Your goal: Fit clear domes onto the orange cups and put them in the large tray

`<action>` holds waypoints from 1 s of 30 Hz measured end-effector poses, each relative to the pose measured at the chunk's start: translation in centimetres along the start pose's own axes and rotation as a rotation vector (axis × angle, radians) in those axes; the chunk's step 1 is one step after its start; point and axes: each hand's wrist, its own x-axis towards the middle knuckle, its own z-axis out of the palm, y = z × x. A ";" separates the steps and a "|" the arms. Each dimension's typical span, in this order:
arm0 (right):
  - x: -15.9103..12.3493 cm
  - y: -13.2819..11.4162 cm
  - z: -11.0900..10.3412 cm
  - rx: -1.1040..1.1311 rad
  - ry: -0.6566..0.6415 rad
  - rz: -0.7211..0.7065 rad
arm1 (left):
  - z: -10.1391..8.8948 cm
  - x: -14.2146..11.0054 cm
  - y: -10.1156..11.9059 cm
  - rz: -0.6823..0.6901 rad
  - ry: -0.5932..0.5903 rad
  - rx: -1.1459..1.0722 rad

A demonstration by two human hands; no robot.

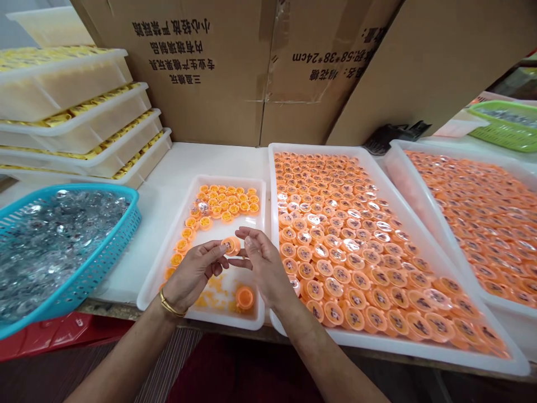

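Observation:
A small orange cup (230,245) with a printed top is pinched between the thumb and fingers of my left hand (191,274), which wears a gold bangle. My right hand (262,263) is just beside the cup, its fingers apart and reaching around its right side; whether they touch it I cannot tell. Below both hands lies a small white tray (262,224). Orange cups with yellow contents (226,204) stand in its far part and down its left side. Loose yellow bits (212,291) and a single orange cup (245,298) are at its near end.
To the right, a large white tray (419,352) is packed with lidded orange cups; another full tray (461,224) stands beyond it. A blue basket (121,240) of clear plastic pieces is at left, before stacked white trays (96,131). Cardboard boxes (235,112) wall off the back.

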 end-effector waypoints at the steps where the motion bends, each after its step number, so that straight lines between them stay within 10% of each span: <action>1: 0.1 0.1 0.0 -0.053 0.003 0.005 | -0.1 0.0 -0.1 0.001 0.003 0.018; 14: 0.0 -0.5 -0.1 -0.094 -0.019 0.013 | 1.0 -1.3 0.5 0.386 0.148 0.729; 25: -0.5 -0.5 0.2 -0.271 -0.018 -0.067 | -0.2 -1.5 1.0 0.179 0.145 0.542; 30: -0.3 -5.7 -4.9 -0.416 0.200 -0.212 | -1.3 -1.6 0.4 0.172 0.221 0.504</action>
